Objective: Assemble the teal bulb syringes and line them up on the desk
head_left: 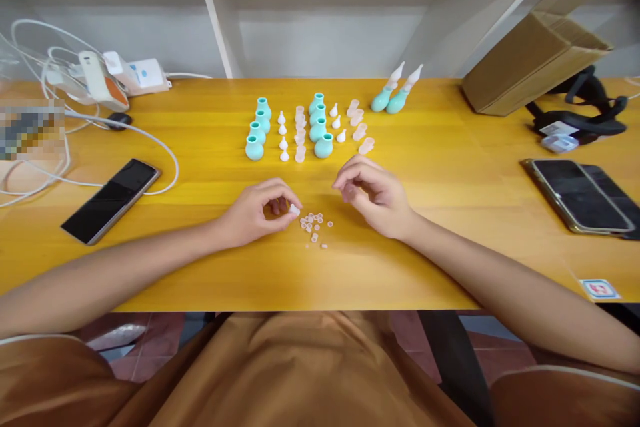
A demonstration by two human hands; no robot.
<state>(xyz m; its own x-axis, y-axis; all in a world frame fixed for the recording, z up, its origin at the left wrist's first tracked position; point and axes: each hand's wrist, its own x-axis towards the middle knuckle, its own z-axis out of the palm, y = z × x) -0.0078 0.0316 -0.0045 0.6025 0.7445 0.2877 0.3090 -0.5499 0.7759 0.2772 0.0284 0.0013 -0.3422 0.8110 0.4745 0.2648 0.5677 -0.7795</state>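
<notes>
My left hand (260, 212) pinches a small white plastic piece (295, 210) between thumb and fingertips, just left of a scatter of tiny clear rings (311, 219). To the right of those rings hovers my right hand (377, 197), its fingers loosely bent and nothing visible between them. Beyond my hands stand rows of mint-green bulbs (255, 147) with open necks, small white pointed tips (284, 140) and clear pinkish plastic tubes (300, 134). Farther back on the right lie two assembled bulb syringes (397, 100), with mint bulbs and clear, white-ended nozzles.
On the left are a phone (111, 202), a white cable (167, 147), chargers (147, 75) and a black mouse (119, 120). A cardboard box (530, 60), a black strapped device (575, 110), more phones (580, 194) and a sticker (599, 289) occupy the right side.
</notes>
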